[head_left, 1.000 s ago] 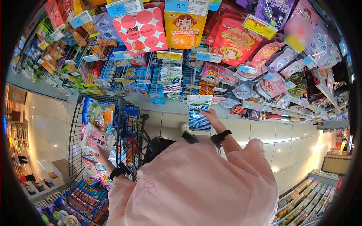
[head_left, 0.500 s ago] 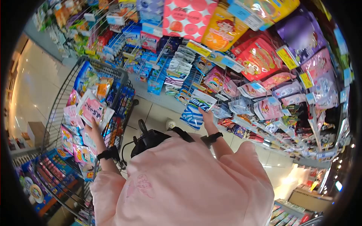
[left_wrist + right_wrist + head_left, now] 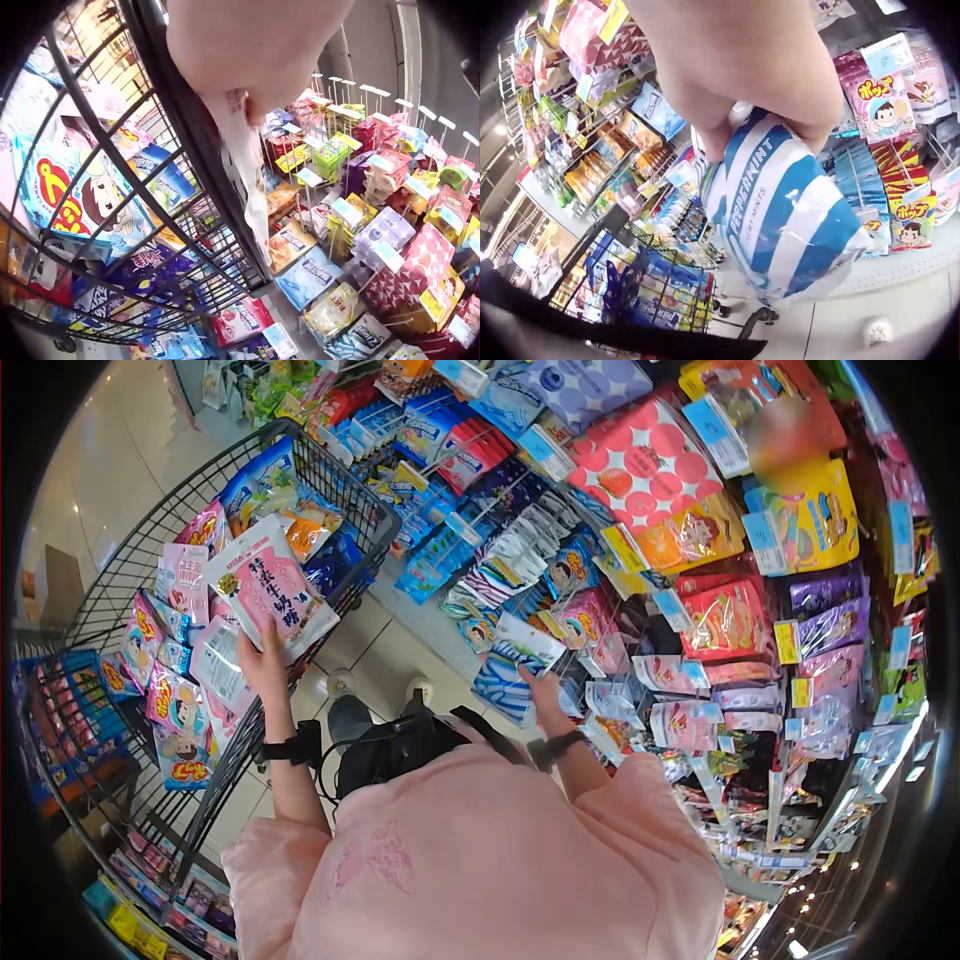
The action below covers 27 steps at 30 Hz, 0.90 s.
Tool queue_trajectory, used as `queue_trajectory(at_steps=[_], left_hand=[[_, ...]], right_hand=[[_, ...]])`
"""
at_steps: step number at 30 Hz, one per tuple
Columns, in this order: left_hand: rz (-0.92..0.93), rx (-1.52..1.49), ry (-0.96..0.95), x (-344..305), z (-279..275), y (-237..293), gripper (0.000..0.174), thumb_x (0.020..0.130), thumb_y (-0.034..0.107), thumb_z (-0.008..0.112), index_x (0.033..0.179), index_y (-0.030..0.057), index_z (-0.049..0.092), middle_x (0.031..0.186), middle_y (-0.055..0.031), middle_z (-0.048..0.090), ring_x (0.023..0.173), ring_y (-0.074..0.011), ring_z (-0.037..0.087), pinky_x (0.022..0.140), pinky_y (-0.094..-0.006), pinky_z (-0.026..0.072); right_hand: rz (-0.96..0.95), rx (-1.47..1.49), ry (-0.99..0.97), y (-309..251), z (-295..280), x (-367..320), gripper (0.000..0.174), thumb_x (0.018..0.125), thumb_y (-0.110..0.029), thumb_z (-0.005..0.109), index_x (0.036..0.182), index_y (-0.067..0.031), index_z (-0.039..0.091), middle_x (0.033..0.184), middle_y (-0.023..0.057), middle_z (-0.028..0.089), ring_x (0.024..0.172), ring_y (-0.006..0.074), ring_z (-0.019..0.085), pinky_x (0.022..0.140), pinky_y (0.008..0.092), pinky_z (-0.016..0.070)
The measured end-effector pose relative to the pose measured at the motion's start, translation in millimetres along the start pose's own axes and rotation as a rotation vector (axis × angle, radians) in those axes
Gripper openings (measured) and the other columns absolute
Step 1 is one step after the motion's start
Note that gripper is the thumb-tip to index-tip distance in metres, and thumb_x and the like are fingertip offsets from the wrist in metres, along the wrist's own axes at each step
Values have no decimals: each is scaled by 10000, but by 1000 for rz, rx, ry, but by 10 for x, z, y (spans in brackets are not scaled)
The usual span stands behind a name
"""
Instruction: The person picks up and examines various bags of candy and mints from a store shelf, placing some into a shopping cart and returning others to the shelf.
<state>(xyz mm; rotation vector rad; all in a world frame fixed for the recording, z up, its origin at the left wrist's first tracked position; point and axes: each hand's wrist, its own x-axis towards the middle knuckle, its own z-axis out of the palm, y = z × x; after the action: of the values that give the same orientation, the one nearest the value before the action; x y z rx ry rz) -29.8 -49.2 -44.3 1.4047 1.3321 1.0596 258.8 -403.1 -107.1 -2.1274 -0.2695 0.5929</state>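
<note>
My left hand (image 3: 265, 665) grips a white-and-pink candy bag (image 3: 275, 585) by its lower edge, over the right side of the shopping cart (image 3: 187, 112). In the left wrist view that bag shows edge-on beside the cart's dark rim. My right hand (image 3: 545, 695) pinches a blue-and-white striped bag of peppermint mints (image 3: 787, 210) at its top, so it hangs below the fingers in the right wrist view. In the head view this bag overlaps the lower part of the candy display, in front of my body.
The cart holds several candy bags, among them a lollipop bag (image 3: 178, 700) and a blue bag (image 3: 262, 475). Hooked candy bags and price tags (image 3: 545, 452) fill the rack ahead and to the right. Floor tiles (image 3: 375, 645) show between cart and shelf.
The head view has turned, and the cart now appears larger and higher. The left hand's bag has shifted toward the cart's right side. The mints bag has tilted, still in the right hand.
</note>
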Motion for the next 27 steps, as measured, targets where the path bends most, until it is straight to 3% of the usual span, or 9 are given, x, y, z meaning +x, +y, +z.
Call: queue_trajectory(at_steps=[2,4,8,10,15,27], left_hand=[[102,-9,38,-16,22,-4,246,794,222,578,874,-9,546,729,-31,547,647,-81,471,586,-215,383],[97,-3,32,-16,18,7,256,794,217,575,905,-13,546,744,-43,554,651,-91,477,595,-229,391],[104,60,12,-14,13,51,267,790,193,571,948,-20,538,786,-79,576,702,-106,494,642,-239,393],[73,26,-21,-20,10,90,264,791,189,568,943,-25,537,787,-83,579,715,-107,498,655,-236,390],[49,32,-26,-17,12,91,278,793,201,564,964,-15,532,807,-96,588,716,-118,519,652,-244,401],[64,18,-62,-7,35,125,260,795,171,562,964,-23,528,825,-92,595,724,-112,525,659,-246,410]], right_hand=[[-3,-8,87,-102,-68,240,348,699,-160,664,984,-3,540,841,39,586,742,126,546,681,254,432],[-185,158,133,-742,-71,242,421,714,-215,661,1023,30,511,948,80,565,841,150,520,739,275,405],[-197,414,105,-908,-212,770,357,753,-172,629,1029,18,507,976,52,543,857,138,501,757,269,390],[-122,691,7,-1092,-243,891,342,777,-102,594,1083,-11,471,1020,53,525,900,142,511,788,284,395],[-190,698,-42,-1398,-274,867,362,787,-75,573,1118,-10,440,1069,49,507,944,146,501,811,289,385],[-199,750,-24,-1327,-255,1062,372,779,-59,582,1113,17,436,1057,61,510,934,156,501,819,295,385]])
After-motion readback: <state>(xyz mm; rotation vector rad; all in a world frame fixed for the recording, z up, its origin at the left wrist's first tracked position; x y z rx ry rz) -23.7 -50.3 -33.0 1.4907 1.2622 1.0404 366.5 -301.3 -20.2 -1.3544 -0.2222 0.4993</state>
